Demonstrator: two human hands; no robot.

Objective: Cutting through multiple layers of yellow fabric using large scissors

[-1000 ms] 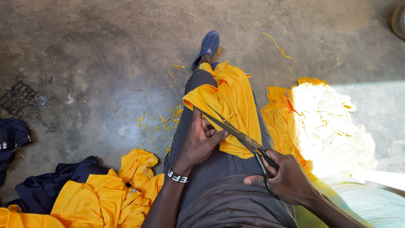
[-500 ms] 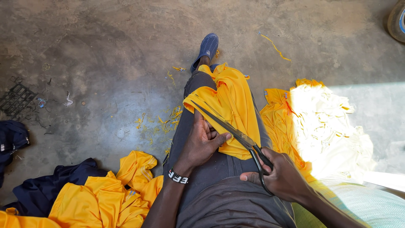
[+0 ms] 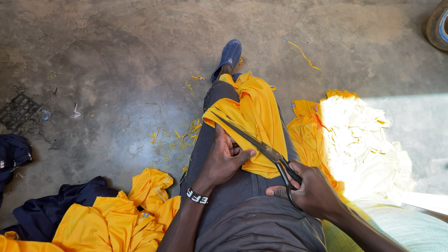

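A yellow piece of cloth [image 3: 256, 116] lies over my lap and outstretched leg. My left hand [image 3: 223, 156] presses on its near left edge and grips the fabric; a beaded band sits on that wrist. My right hand [image 3: 311, 189] holds black-handled scissors [image 3: 252, 138], whose long blades point up and left along the cloth's left edge. The blades look nearly closed against the fabric.
A pile of yellow and dark blue garments [image 3: 93, 214] lies at the lower left. More yellow cloth [image 3: 354, 135] sits in bright sunlight at my right. Yellow scraps [image 3: 175, 137] litter the concrete floor. My blue shoe [image 3: 229, 53] points ahead. A dark grate [image 3: 18, 111] sits at the left.
The scissors have slid a little further up and left along the cloth edge. My left hand has stayed on the fabric and my right hand shifted slightly.
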